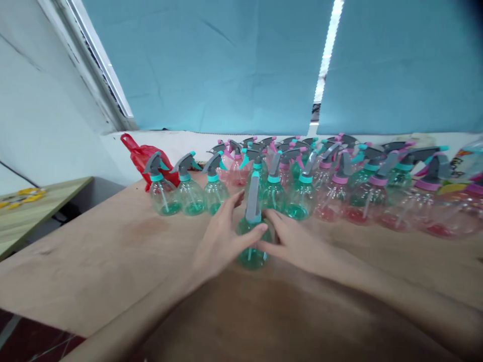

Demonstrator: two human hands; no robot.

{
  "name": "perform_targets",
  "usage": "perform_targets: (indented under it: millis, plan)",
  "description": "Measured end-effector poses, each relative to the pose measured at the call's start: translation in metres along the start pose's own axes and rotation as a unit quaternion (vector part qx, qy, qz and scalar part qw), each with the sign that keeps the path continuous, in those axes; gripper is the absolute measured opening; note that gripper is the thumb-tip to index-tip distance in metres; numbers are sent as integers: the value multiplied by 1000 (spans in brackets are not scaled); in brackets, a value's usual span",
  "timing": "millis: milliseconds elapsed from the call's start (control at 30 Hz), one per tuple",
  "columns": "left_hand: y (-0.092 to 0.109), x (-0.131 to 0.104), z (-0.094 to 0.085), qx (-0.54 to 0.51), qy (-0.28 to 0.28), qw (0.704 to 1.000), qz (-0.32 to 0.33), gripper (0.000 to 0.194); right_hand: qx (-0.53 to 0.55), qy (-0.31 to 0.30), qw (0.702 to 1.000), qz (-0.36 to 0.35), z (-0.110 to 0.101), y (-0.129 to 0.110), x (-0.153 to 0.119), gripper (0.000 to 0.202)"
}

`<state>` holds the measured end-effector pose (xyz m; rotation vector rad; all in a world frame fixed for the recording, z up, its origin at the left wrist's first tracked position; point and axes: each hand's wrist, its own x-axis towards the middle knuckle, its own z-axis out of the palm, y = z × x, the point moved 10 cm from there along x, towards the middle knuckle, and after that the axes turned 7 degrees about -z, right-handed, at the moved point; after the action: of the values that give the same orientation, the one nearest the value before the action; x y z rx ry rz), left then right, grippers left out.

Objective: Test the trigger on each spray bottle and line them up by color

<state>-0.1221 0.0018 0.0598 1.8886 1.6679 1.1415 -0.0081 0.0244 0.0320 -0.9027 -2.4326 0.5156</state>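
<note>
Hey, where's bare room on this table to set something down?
A broad bare patch of brown wooden tabletop lies left of the left hand, in front of three green transparent plastic spray bottles. Another fronts the pink-collared transparent spray bottles, beyond the right forearm. Bottles crowd the back right.

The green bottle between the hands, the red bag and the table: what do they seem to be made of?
Green bottle: probably see-through, glossy plastic; the tube inside shows through its wall.
Red bag: likely thin plastic film, slightly shiny, with crumpled folds.
Table: apparently wood or wood-look board, matte brown; blur leaves it open.
</note>
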Motion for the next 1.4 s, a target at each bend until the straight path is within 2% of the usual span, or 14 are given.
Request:
perform_targets:
  millis: [67, 133, 200, 400, 533, 733, 833, 967, 1233, 1400]
  plan:
    - [19, -2, 9, -1, -5, 1000, -4, 68, 21, -4, 999, -30, 1, -9, -21, 42]
    - [36, -7, 22, -21, -25, 999, 1, 56, 29, 2, 998, -48, -2, -15, -37, 44]
    - [50, -12, 31, -59, -22, 998, 8, 42, 27, 15, 998, -64, -6, -17, -50, 49]
    - [68, -23, 53, -131, -20, 991, 13, 35, 6, 13, 993, -114, -15, -8, -75, 68]
    - [72, -17, 66, -146, -27, 989, 24, 33, 10, -26, 992, -124, -14, 27, -96, 71]
    - [74, 7, 82, -139, -20, 990, 32, 33, -39, -58, 997, -25, -21, 112, -127, 63]
    - [74, 19, 87, -127, -13, 992, 23, 30, -52, -74, 996, -20, -21, 134, -137, 65]
    - [78, 29, 95, -126, -33, 991, 18, 22, -61, -79, 995, -25, -19, 142, -142, 72]
    - [80, 33, 99, -102, -72, 992, 19, 24, -35, -89, 995, -11, -19, 142, -142, 77]
    - [80, 33, 101, -120, -92, 989, 7, 10, -36, -113, 993, 3, -16, 146, -144, 78]
